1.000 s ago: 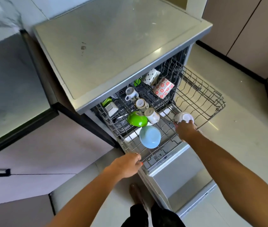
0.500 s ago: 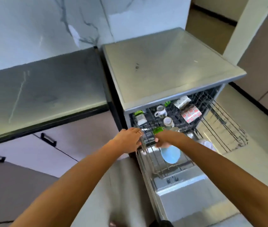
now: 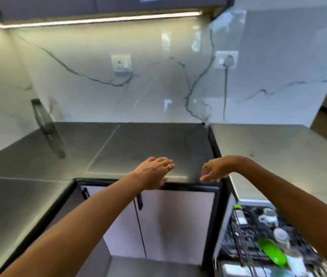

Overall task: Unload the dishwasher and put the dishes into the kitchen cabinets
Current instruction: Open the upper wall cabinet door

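- My left hand [image 3: 154,172] hangs over the front edge of the dark grey stone countertop [image 3: 118,148], palm down, fingers loosely extended and close together, holding nothing.
- My right hand [image 3: 213,171] is raised beside it, near the corner where that countertop meets the brushed steel top of the dishwasher [image 3: 278,156]. Its fingers droop in a loose curl with the thumb apart from them, and I see nothing in them.
- The dishes are low at my right in the pulled-out black wire dishwasher rack [image 3: 244,244]: a bright green bowl [image 3: 272,253] on its side, and pale cups [image 3: 266,217] behind it, blurred. A light patch under the green bowl may be another dish; I cannot tell.
- The pale, flat-fronted base cabinet doors [image 3: 158,222] with black handles, below the counter edge, are closed. The underside of a wall cabinet [image 3: 98,5] shows at the top, above a light strip.
- I judge this a moment between pieces: both hands are free and nothing is being carried, and most of the load is still in the rack.
- Next, I think, comes either opening a cabinet, with the black handle [image 3: 139,202] just below my left wrist, or reaching down to the right for a cup or the green bowl.
- The bowl looks smooth and may be wet, so it calls for a firm hold on its rim.
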Action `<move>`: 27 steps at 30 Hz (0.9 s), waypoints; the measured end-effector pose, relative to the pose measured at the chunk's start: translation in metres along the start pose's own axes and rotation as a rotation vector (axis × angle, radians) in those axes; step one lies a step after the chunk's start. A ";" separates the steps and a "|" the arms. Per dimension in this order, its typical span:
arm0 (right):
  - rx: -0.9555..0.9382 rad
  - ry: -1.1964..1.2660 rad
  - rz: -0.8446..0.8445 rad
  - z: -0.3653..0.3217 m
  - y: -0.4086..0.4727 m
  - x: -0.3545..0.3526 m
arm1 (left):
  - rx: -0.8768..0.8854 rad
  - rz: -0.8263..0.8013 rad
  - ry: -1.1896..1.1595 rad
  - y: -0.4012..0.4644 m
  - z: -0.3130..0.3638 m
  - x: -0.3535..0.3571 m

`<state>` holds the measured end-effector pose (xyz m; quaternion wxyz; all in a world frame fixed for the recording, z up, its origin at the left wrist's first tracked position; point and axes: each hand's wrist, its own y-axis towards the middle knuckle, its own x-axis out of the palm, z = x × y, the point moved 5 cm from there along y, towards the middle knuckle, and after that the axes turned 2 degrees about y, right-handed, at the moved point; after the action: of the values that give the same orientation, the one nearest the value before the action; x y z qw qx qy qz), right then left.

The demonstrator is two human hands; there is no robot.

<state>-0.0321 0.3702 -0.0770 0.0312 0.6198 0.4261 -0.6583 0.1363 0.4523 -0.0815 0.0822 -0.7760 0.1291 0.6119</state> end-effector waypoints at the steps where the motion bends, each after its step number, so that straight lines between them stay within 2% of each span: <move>1: -0.007 -0.004 0.024 -0.013 0.002 -0.014 | -0.040 -0.002 0.013 -0.009 -0.022 -0.003; 5: -0.103 -0.025 0.177 -0.066 0.013 -0.077 | -0.217 0.026 -0.014 -0.026 -0.107 -0.028; 9: -0.163 -0.074 0.359 -0.102 0.012 -0.136 | -0.285 0.128 -0.080 -0.018 -0.158 -0.061; 15: -0.185 -0.208 0.875 -0.126 0.021 -0.241 | -0.355 0.368 -0.250 0.023 -0.223 -0.123; 20: -0.173 -0.491 1.243 -0.146 0.022 -0.336 | -0.454 0.658 -0.613 0.072 -0.278 -0.180; 25: -0.145 -0.609 1.452 -0.154 0.029 -0.417 | -0.570 0.970 -1.305 0.108 -0.343 -0.231; 27: -0.150 -0.645 1.487 -0.157 0.037 -0.442 | -0.584 1.035 -1.540 0.122 -0.363 -0.242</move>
<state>0.2146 0.2258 0.2972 0.6229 0.5168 -0.0837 -0.5813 0.3838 0.2565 0.2438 -0.3307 -0.0004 0.2085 0.9204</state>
